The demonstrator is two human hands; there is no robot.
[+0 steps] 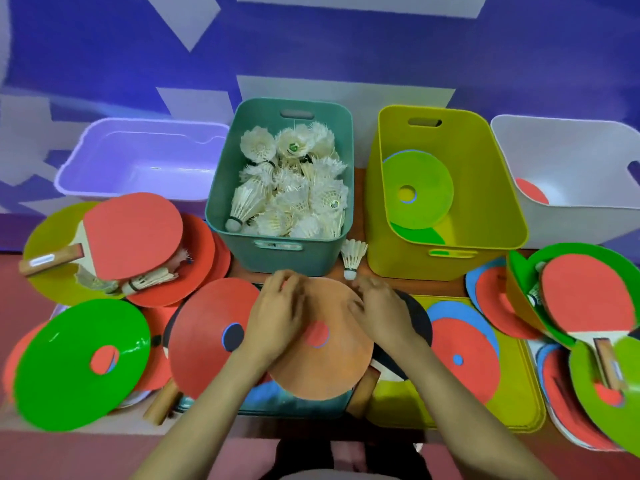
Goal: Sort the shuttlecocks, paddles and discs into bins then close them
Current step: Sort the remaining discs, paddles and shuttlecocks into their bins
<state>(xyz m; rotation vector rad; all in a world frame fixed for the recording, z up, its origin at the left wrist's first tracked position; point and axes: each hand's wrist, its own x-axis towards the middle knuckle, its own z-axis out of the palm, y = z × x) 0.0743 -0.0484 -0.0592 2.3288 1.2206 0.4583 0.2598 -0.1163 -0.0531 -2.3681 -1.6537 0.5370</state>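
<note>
I see the left hand (277, 315) and right hand (381, 315) on the orange disc (322, 370), fingers bent at its far rim. Blur prevents me confirming a grip. The disc lies just before the teal bin (242, 259).

text: none legible | paddle handle label (41, 261): blurred | shuttlecock sticker (293, 147): unreadable
</note>
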